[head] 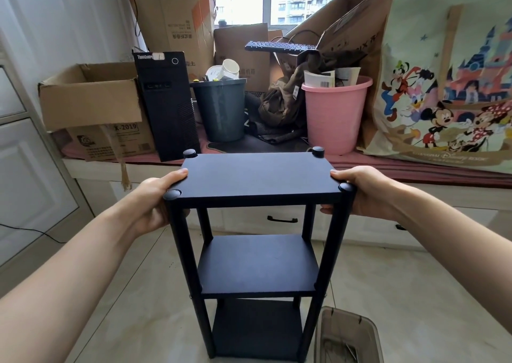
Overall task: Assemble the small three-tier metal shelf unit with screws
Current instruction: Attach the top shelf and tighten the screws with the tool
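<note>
The black three-tier metal shelf unit (pixel 257 179) stands upright in the middle of the view, with four posts, three flat tiers and a round cap on each top corner. My left hand (pixel 158 202) grips the top tier at its near left corner, thumb on top and fingers curled underneath. Gripping the near right corner in the same way is my right hand (pixel 360 193). The lowest tier (pixel 257 329) sits close to the tiled floor; whether the legs touch the floor is hidden.
A clear brownish plastic bin (pixel 349 337) lies on the floor at the shelf's lower right. Behind, a window seat holds cardboard boxes (pixel 91 96), a black computer tower (pixel 166 102), a grey bucket (pixel 221 110), a pink bucket (pixel 332 113) and a large cartoon bag (pixel 454 85).
</note>
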A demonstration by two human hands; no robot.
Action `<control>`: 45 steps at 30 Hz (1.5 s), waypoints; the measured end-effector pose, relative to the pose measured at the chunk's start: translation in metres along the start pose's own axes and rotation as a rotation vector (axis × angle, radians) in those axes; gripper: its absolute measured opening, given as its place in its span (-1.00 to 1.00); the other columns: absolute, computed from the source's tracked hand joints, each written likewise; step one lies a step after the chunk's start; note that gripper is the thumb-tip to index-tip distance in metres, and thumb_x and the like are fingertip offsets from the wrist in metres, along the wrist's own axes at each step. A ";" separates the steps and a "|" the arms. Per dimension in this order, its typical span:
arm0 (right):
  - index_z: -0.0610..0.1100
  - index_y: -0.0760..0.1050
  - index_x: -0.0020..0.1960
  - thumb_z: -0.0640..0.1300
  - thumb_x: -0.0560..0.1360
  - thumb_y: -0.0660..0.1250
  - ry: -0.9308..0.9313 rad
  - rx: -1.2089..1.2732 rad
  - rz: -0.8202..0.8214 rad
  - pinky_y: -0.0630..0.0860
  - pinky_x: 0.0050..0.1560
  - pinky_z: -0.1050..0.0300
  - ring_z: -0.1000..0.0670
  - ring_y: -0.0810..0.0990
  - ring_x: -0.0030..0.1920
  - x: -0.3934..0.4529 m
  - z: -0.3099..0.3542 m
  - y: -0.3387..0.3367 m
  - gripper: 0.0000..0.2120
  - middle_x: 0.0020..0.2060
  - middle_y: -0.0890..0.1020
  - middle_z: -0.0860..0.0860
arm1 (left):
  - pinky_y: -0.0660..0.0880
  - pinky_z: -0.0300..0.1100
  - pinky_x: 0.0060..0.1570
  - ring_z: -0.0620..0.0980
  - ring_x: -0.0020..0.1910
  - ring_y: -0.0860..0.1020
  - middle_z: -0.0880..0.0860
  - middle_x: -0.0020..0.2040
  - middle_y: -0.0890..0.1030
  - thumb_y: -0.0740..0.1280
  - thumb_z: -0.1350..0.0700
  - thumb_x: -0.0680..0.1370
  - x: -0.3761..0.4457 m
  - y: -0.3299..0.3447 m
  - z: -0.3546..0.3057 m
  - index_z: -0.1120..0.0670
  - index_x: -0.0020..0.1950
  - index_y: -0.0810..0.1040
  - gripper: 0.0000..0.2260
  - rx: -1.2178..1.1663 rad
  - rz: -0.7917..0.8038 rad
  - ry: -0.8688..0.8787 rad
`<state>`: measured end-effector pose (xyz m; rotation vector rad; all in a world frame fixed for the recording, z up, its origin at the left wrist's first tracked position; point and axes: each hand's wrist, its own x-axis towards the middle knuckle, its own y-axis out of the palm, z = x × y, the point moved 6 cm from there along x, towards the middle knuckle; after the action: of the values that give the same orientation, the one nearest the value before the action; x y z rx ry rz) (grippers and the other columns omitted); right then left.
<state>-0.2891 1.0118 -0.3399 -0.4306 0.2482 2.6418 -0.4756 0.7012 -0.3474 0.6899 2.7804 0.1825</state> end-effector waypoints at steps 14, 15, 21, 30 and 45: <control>-0.22 0.48 -0.03 -0.09 0.59 0.26 -0.038 -0.057 -0.016 0.52 -0.32 0.07 -0.07 0.49 -0.52 -0.004 -0.003 0.006 -0.82 -0.43 0.53 -0.08 | 0.55 -0.15 -0.21 0.02 -0.30 0.56 0.12 -0.13 0.58 0.45 -0.03 0.42 -0.016 0.000 0.010 0.16 0.14 0.55 -0.62 0.115 0.222 -0.012; -0.23 0.49 -0.03 -0.10 0.59 0.26 -0.040 -0.058 -0.016 0.53 -0.32 0.06 -0.07 0.50 -0.51 -0.005 -0.002 0.006 -0.82 -0.42 0.54 -0.08 | 0.55 -0.15 -0.22 0.01 -0.31 0.53 0.12 -0.14 0.55 0.44 -0.02 0.42 -0.015 0.001 0.009 0.15 0.14 0.54 -0.62 0.111 0.219 -0.018; -0.24 0.51 -0.04 -0.14 0.59 0.25 -0.006 -0.064 0.007 0.63 -0.25 -0.01 -0.06 0.56 -0.50 -0.005 0.000 0.004 -0.84 -0.42 0.59 -0.09 | 0.48 -0.08 -0.08 0.07 -0.28 0.58 0.14 -0.12 0.60 0.43 0.01 0.38 -0.015 -0.003 0.006 0.14 0.12 0.56 -0.63 0.126 0.214 -0.058; -0.26 0.52 -0.04 -0.14 0.58 0.26 0.008 -0.068 0.013 0.65 -0.23 -0.04 -0.10 0.56 -0.51 -0.006 0.000 0.004 -0.82 -0.43 0.60 -0.11 | 0.48 -0.06 -0.12 0.08 -0.34 0.57 0.13 -0.21 0.58 0.43 0.05 0.35 -0.020 -0.001 0.007 0.15 0.00 0.58 -0.72 0.098 0.178 -0.136; -0.25 0.54 -0.01 -0.13 0.57 0.27 0.003 -0.046 0.009 0.65 -0.25 -0.07 -0.10 0.56 -0.49 -0.005 -0.002 0.003 -0.82 -0.38 0.60 -0.11 | 0.59 -0.06 -0.13 0.12 -0.25 0.64 0.12 -0.15 0.60 0.46 0.05 0.35 -0.019 -0.007 0.001 0.15 0.03 0.59 -0.69 0.154 0.213 -0.138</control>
<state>-0.2852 1.0069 -0.3397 -0.4498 0.1907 2.6607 -0.4620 0.6862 -0.3452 0.9979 2.6055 -0.0383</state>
